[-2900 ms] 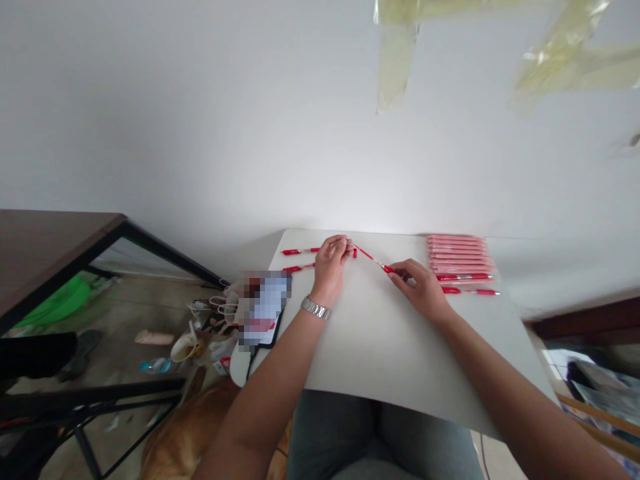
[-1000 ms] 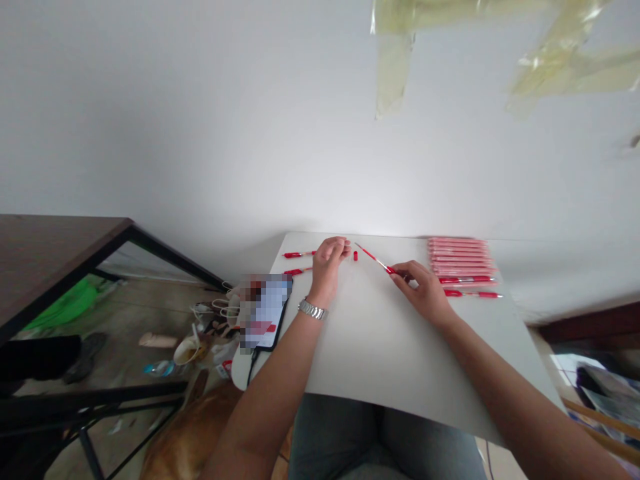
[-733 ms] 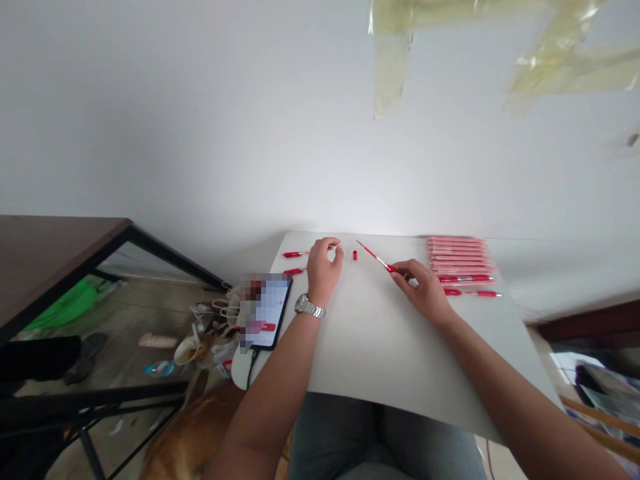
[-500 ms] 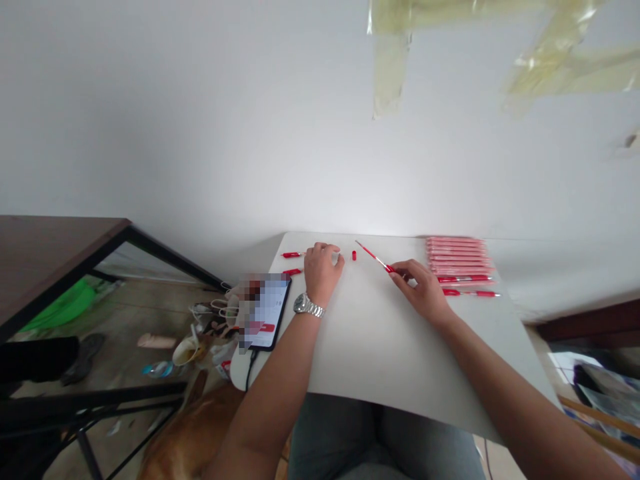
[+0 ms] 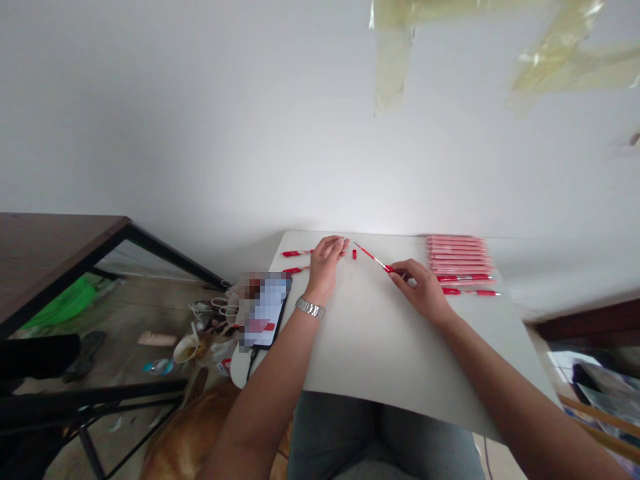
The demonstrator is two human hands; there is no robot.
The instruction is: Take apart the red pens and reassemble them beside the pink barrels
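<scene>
My right hand [image 5: 419, 283] pinches a red pen [image 5: 387, 268] whose slim red refill [image 5: 367, 251] sticks out bare toward the upper left. To the left of the refill's tip, my left hand [image 5: 326, 263] has its fingertips closed together; a small pale bit shows there, too small to name. Between the two hands a short red pen part [image 5: 355, 255] stands on the white table [image 5: 370, 333]. Partly behind my left hand lie two more red pens, an upper one [image 5: 296, 253] and a lower one [image 5: 295, 270].
At the right a row of wrapped pink-looking pens [image 5: 457, 253] lies side by side, with a loose red pen [image 5: 471, 292] below. A phone [image 5: 273, 310] on a cable rests at the table's left edge. A brown dog [image 5: 193, 433] is on the floor by the dark desk [image 5: 60, 247].
My left hand has shifted slightly right and up, and its fingers have come together close to the refill tip. My right hand with the pen has stayed nearly still.
</scene>
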